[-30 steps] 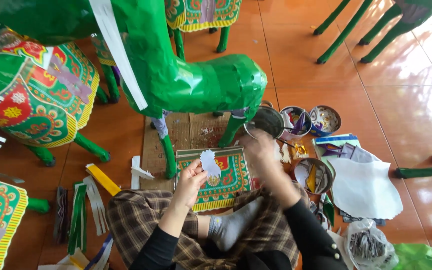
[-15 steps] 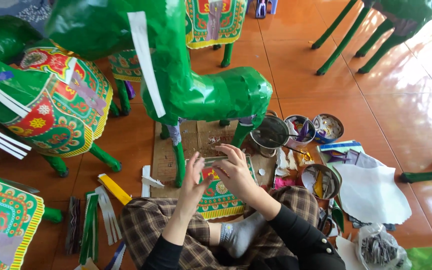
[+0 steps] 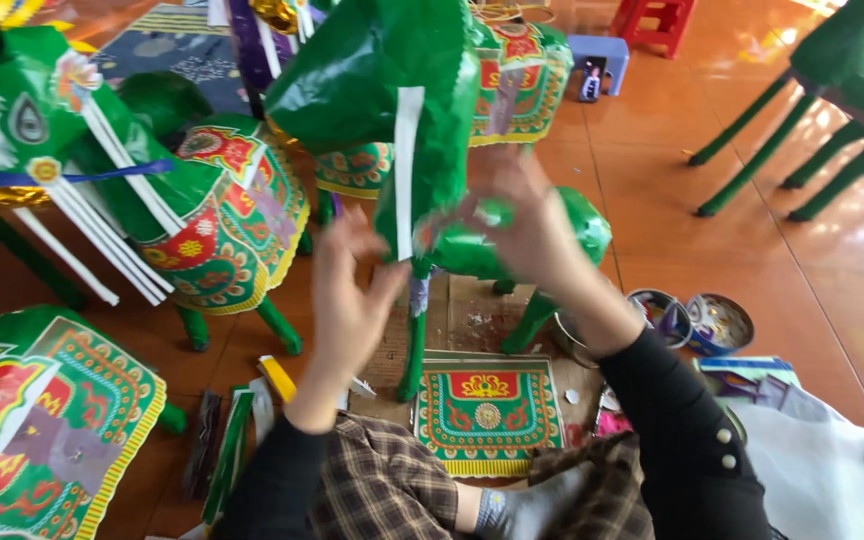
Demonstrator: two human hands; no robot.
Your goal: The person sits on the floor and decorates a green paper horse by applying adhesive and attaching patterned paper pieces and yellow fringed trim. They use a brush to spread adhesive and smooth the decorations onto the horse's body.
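My left hand [image 3: 347, 290] and right hand [image 3: 527, 225] are raised apart, fingers spread, both against the green paper horse [image 3: 422, 130] at twelve o'clock. Its body is wrapped and bears a white strip [image 3: 405, 170]. The patterned saddle sheet [image 3: 487, 405] lies unattached at six o'clock.

Four green paper horses [image 3: 422, 130], two tins [image 3: 692, 320]

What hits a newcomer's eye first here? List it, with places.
First, the glossy green paper horse figure standing at centre, with the left hand and right hand raised against its body. Next, the finished green horse with a red patterned saddle cloth at left. Then the ornate red-and-green printed paper panel lying on the floor just beyond the person's lap.
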